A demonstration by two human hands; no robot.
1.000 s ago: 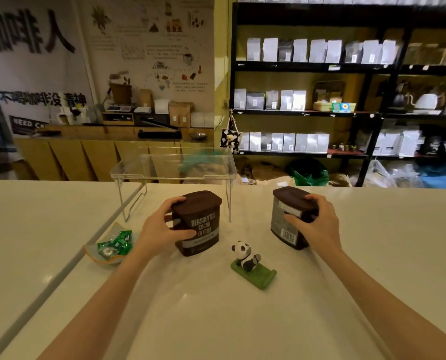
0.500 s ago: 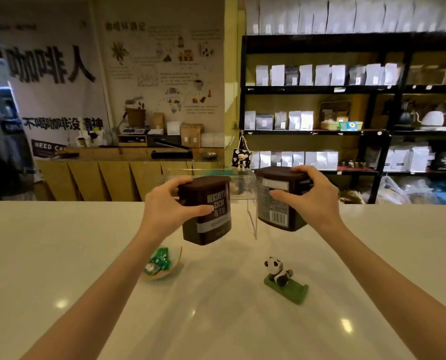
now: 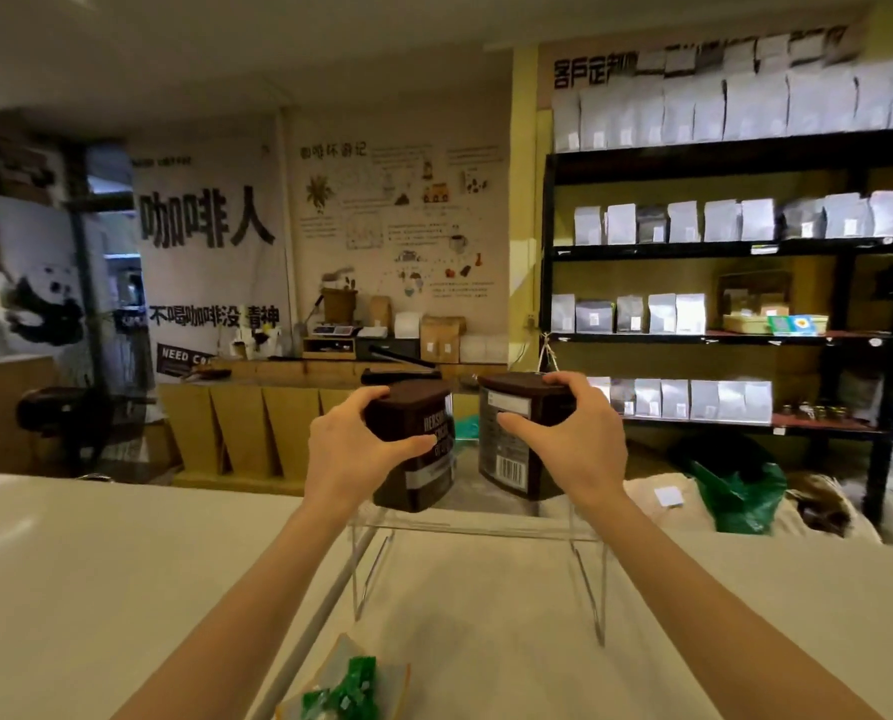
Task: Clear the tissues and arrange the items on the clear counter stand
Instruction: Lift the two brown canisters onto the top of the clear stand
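Observation:
Two dark brown cocoa tins are held side by side over the clear counter stand (image 3: 486, 530). My left hand (image 3: 350, 452) grips the left cocoa tin (image 3: 423, 459), whose label faces me. My right hand (image 3: 574, 444) grips the right cocoa tin (image 3: 512, 449), its barcode side toward me. Both tins sit at or just above the stand's top; I cannot tell whether they touch it. The stand rests on the white counter (image 3: 96, 589) on thin clear legs. No tissues are in view.
A small dish with green wrapped candies (image 3: 345, 693) lies on the counter at the bottom edge, near my left forearm. A seam line (image 3: 309, 631) runs diagonally across the counter. Behind the counter stand black shelves of white bags (image 3: 693, 314) and a wooden bench.
Both hands lifted the tins off the counter and carried them forward and up to the stand's top. The view tilted up, so the panda figure has dropped out of sight.

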